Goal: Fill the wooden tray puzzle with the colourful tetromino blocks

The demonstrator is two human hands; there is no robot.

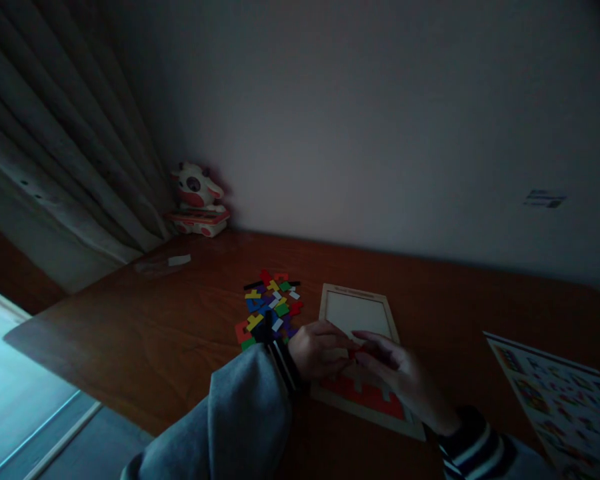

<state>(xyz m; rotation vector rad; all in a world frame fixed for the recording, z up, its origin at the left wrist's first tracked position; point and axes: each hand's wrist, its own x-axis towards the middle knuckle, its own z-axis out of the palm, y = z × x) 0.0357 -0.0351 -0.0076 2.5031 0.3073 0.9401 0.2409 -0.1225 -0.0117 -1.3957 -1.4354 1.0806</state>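
A light wooden puzzle tray (330, 297) lies on the brown table (155, 333); its far half is bare and red pieces (375, 395) fill the near part. My left hand (320, 350) and my right hand (397, 373) meet over the tray's middle, fingertips together around a small red piece (356, 351). Which hand grips it is unclear in the dim light. A pile of coloured puzzle pieces (273, 303) lies just left of the tray, beside my left wrist.
A red-and-white cow toy (197, 200) stands at the table's far left corner by the curtain (55, 147). A small white slip (179, 260) lies near it. A printed pattern sheet (560, 400) lies at the right. The wall runs along the back edge.
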